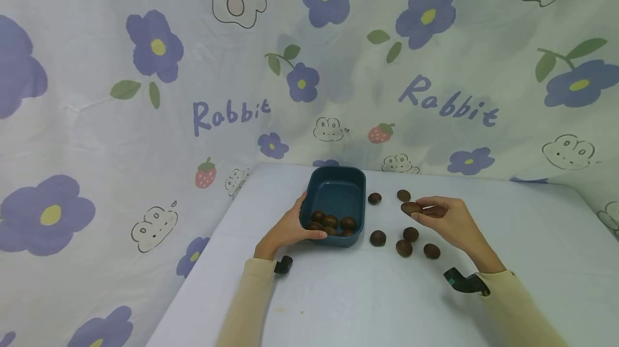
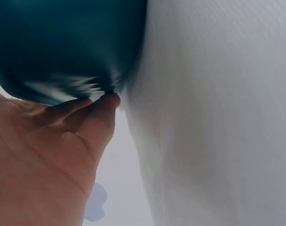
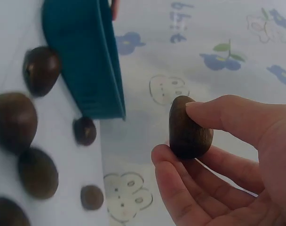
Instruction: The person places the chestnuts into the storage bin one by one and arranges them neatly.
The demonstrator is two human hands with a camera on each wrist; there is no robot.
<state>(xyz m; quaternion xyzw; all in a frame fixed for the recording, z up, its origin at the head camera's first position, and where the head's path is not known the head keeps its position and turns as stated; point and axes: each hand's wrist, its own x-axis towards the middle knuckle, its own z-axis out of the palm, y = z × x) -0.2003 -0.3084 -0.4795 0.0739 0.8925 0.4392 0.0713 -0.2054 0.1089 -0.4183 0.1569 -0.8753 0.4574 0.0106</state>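
My right hand (image 1: 447,221) pinches one dark brown chestnut (image 3: 189,129) between thumb and fingers, raised above the table on the right of the box. The chestnut is smooth and oval, with one flatter face toward the right wrist view. My left hand (image 1: 289,228) grips the near left corner of a deep teal rectangular box (image 1: 339,194), its thumb over the near rim and its fingers along the left side. In the left wrist view the fingertips (image 2: 111,100) meet the box's outer wall. Several chestnuts (image 1: 348,223) lie in the box's near end.
Loose chestnuts lie right of the box: one (image 1: 374,198) beside its far right wall, one (image 1: 403,195) just beyond the right hand, and several (image 1: 404,248) nearer me. A white cloth covers the table (image 1: 358,298). A printed rabbit-and-flower curtain (image 1: 348,67) hangs behind it.
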